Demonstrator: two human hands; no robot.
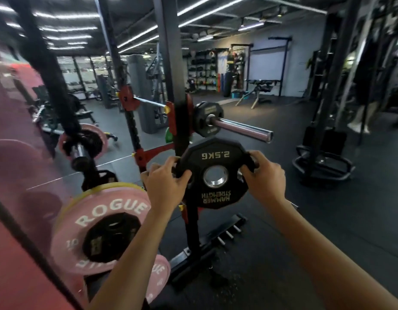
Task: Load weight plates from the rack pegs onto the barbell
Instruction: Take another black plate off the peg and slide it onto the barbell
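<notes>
1. A black plate [213,173] marked "2.5KG" and "HAMMER STRENGTH" is held upright at chest height, its lettering upside down to the camera and its steel-ringed bore facing the viewer.
2. The left hand [165,185] is curled round the plate's left edge, the fingers hooked over the rim and the thumb laid on the face.
3. The right hand [264,177] is curled round the right edge in like fashion, the fingertips wrapped through a grip slot.
4. The plate is carried clear of any peg, below and just in front of the barbell sleeve [242,128].
5. The sleeve is seen projecting to the right from the rack upright [171,63]; one small black plate [207,118] is already seated against its collar, and the remaining length is bare.
6. The barbell is noted resting in red hooks [171,117] on the rack.
7. To the lower left, pink plates [99,229] lettered "ROGUE" are stored on a peg, with a small black plate in front of them.
8. Black rubber flooring [305,220] is recorded underfoot.
</notes>
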